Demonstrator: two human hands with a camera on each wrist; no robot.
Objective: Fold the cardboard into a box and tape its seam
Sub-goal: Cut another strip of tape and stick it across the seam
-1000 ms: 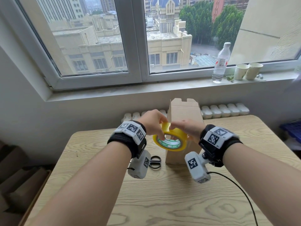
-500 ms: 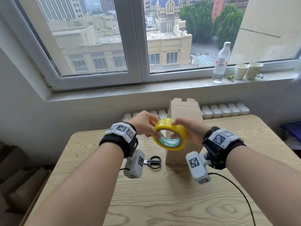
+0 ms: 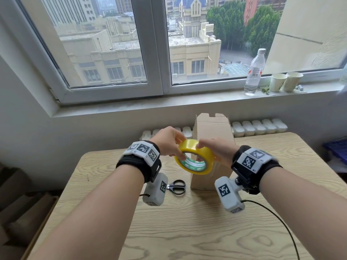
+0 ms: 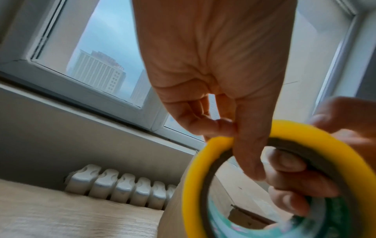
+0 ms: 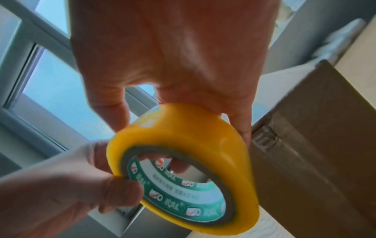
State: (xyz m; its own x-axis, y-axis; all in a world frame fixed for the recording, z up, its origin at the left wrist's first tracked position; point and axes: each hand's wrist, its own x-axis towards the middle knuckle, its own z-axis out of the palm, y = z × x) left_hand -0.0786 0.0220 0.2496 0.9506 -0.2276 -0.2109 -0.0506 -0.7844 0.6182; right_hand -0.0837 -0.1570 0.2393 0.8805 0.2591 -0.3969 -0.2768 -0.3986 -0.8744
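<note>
Compared with one second ago, the tape roll (image 3: 195,156) sits higher above the tabletop (image 3: 187,231) and is tilted further, so its green printed core faces the head camera — both hands have risen with it. The cardboard box (image 3: 212,128) has not moved: it stands upright on the tabletop directly behind the roll, near the far edge, with its top flaps still open.

Left hand (image 3: 168,142): thumb pressed against the near rim of the roll, fingers curled over the outer yellow surface; the left wrist view shows a digit hooked across the rim. Right hand (image 3: 216,150): fingers curled round the opposite side of the roll, with fingertips inside the core, as the left wrist view shows. Both hands therefore grip the roll; neither touches the box.

No free tape end is visible in any view. Judged from the grip and the turning of the roll, the current step is locating and lifting the tape end — taping has not yet begun. The box body appears formed, so the seam remains the outstanding work.

Scissors (image 3: 176,187) lie on the tabletop just left of the box, ready for cutting the strip.
</note>
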